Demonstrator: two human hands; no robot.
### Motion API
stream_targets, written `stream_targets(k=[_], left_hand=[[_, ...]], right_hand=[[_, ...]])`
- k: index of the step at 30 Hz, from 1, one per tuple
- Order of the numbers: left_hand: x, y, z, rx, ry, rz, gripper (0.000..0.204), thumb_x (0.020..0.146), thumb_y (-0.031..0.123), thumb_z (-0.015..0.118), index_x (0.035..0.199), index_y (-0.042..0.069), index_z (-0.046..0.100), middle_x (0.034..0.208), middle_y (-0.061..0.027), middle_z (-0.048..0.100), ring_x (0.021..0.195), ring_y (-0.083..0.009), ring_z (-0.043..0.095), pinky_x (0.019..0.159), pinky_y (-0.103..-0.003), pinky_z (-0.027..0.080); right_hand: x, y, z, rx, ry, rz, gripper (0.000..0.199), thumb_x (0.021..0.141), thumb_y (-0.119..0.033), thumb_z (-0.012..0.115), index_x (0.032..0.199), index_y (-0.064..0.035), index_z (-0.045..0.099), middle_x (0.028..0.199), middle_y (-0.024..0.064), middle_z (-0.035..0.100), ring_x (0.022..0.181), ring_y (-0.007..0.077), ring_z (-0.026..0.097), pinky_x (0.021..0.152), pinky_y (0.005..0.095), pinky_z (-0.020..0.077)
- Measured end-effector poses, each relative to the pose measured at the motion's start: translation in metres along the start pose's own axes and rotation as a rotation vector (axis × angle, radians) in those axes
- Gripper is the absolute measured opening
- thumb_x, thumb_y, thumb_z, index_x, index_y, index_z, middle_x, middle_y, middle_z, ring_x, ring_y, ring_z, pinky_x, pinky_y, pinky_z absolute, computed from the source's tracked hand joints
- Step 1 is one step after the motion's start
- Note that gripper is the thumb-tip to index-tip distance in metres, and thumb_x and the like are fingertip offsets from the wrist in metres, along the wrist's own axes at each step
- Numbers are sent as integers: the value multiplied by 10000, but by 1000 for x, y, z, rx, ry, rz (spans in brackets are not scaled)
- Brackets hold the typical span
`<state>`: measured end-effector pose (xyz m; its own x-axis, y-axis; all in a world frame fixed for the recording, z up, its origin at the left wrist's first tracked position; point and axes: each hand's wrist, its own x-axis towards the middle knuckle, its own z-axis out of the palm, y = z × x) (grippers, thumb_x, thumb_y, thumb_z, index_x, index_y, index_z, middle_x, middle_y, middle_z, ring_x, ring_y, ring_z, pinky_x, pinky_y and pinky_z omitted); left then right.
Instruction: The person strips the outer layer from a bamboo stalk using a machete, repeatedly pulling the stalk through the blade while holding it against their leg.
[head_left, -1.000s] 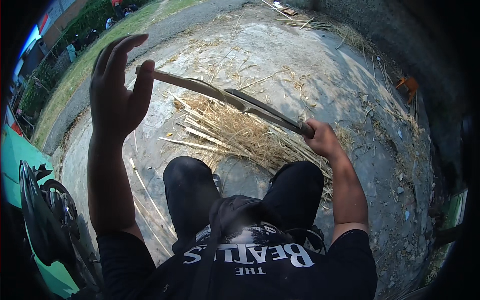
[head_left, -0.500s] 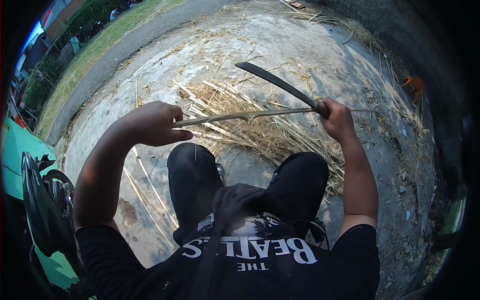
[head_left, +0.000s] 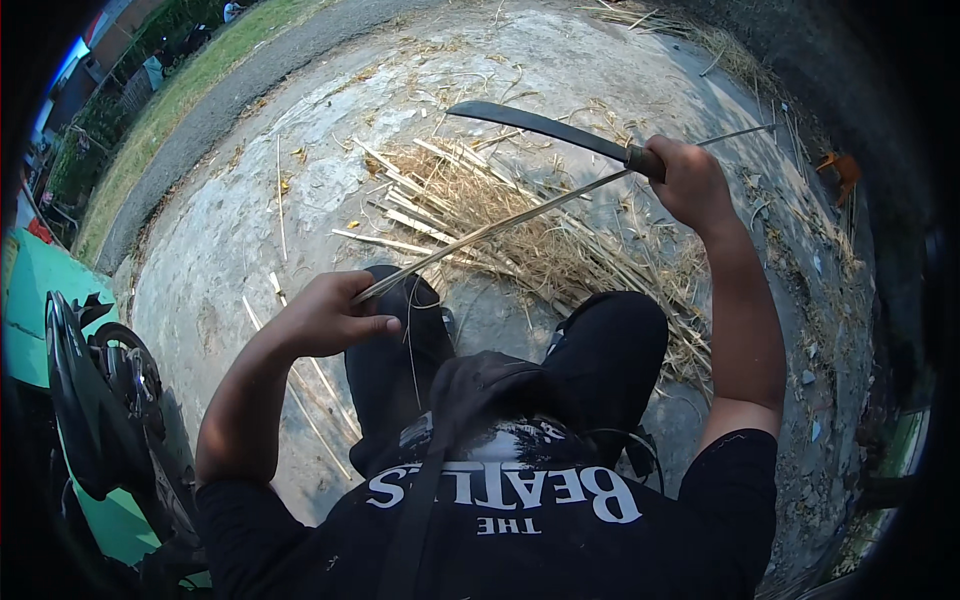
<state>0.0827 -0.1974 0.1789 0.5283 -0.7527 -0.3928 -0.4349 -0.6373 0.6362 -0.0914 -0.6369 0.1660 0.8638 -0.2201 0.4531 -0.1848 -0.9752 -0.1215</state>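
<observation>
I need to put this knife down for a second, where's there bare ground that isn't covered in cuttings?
Bare concrete lies to your left, between the pile of split stalks and the gravel path; only a few stray strips there. More bare ground beyond the pile, under the knife tip. Straight ahead and to the right of your knees it is crowded with straw and scraps.

Outdoor scene, bright daylight. Pale concrete ground (head_left: 250, 230), cracked, with scattered dry straw pile (head_left: 540, 240). Asphalt road (head_left: 240, 90) curves along upper left, grass strip (head_left: 170, 100) beyond it. Motorcycle (head_left: 100, 400) at lower left beside green surface (head_left: 40, 290). Dark wall (head_left: 840, 70) at upper right.
</observation>
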Motion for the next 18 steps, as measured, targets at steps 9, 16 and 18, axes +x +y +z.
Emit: stream_targets(k=[9,16,18], left_hand=[[39,-72,55,-339,28,8,427,816,334,892,802,87,544,710,60,462,653,-72,426,574,-278,369],[86,-64,65,-603,127,13,373,833,212,869,799,144,504,718,86,472,620,-37,415,556,-234,378],[94,-62,65,-636,226,2,373,822,193,870,804,145,501,716,91,447,622,-31,399,545,-228,364]], right_hand=[[4,-60,29,241,69,71,228,824,-185,788,972,-66,661,756,176,674,730,385,679,650,449,505],[8,-141,91,369,-129,-53,214,798,-211,782,926,-102,649,779,148,682,745,380,684,654,464,522],[3,-150,111,373,-152,-59,204,800,-208,772,931,-109,650,795,148,688,756,385,686,661,476,527]])
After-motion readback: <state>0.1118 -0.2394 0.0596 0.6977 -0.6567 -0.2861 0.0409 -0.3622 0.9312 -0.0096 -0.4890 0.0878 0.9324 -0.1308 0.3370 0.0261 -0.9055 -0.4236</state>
